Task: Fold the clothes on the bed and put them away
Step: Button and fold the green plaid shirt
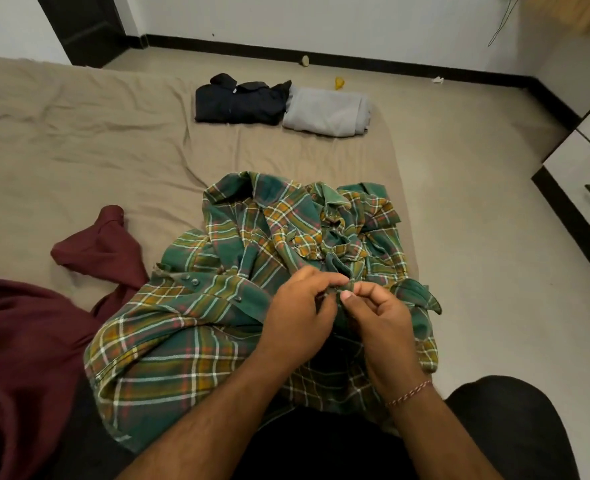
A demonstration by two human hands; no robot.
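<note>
Maroon garment is still heaped at the left of the bed, and the green plaid shirt is bunched up right in front of me. It's soft, floppy flannel, so I'd say grab it by the button placket. My left hand and right hand are close together, fingertips pinching that front edge, wrists angled inward, and the folded dark and grey pieces sit further back.
</note>
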